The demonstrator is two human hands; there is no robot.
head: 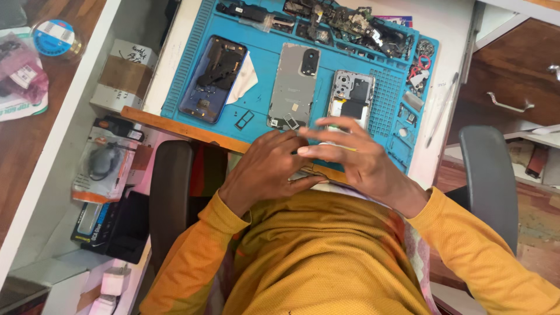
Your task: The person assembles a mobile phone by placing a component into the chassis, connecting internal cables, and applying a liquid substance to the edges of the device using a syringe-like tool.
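Note:
My left hand point(265, 166) and my right hand point(356, 154) meet at the front edge of a blue repair mat point(268, 52), just above my orange shirt. Between them is a thin flat device point(306, 174), mostly hidden; only a sliver of its edge shows. The left hand curls around it from below. The right hand's fingers stretch out over the left hand's fingers. On the mat just beyond lie three opened phones: a dark blue one point(213, 79), a grey one point(294, 84) and a silver one point(351, 96).
Loose phone parts fill the mat's far trays point(344, 26). Small card trays point(244, 119) lie near the wooden table edge. A thin white tool point(441, 111) lies right of the mat. Chair armrests point(169, 192) point(490, 181) flank me. Boxes and packages point(108, 160) sit on shelves left.

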